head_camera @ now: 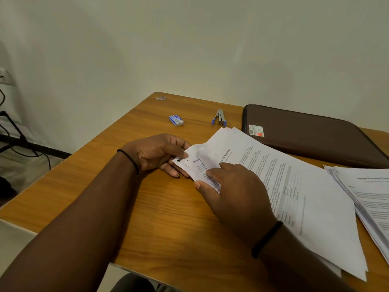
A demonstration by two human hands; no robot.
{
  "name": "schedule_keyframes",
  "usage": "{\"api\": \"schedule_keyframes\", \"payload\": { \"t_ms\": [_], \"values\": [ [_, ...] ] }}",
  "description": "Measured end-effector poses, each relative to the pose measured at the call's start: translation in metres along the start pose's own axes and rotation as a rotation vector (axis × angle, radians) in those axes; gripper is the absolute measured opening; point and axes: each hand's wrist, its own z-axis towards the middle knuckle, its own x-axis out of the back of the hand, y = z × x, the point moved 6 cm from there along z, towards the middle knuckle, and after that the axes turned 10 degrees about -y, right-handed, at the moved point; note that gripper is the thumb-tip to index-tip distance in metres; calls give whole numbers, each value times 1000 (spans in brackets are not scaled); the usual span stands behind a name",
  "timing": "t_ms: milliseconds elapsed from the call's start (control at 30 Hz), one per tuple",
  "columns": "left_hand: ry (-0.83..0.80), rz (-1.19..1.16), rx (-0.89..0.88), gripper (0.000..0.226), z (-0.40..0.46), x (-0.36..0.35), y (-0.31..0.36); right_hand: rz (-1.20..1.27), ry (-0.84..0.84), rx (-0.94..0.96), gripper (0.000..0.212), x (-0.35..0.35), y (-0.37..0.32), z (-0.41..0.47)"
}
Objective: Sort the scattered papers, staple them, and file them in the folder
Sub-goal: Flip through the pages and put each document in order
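— Wooden table (168, 218) by a pale wall. Both hands pinch one corner of the paper stack (294, 186)?

— Yes, left hand (155, 153) and right hand (235, 186) pinch curled sheets; they may crease or slip. I read "Financial Statement". Stapler (219, 117) and folder (311, 133) lie beyond.

Wood-grain table (168, 218), smooth, slight sheen. Matt white printed paper stack (294, 186). Brown folder (315, 135), leather-like, matt. Metal stapler (219, 117), blue plastic ends. Glossy cardboard staple box (176, 120).
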Motion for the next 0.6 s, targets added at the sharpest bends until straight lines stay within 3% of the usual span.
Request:
{"api": "schedule_keyframes", "payload": {
  "t_ms": [167, 600],
  "values": [
    [-40, 24, -13, 41, 0, -3, 0, 16, 2, -21, 65, -4, 3, 1],
    [-65, -8, -20, 28, 0, -3, 0, 57, -16, -49, 64, -10, 10, 4]
  ]
}}
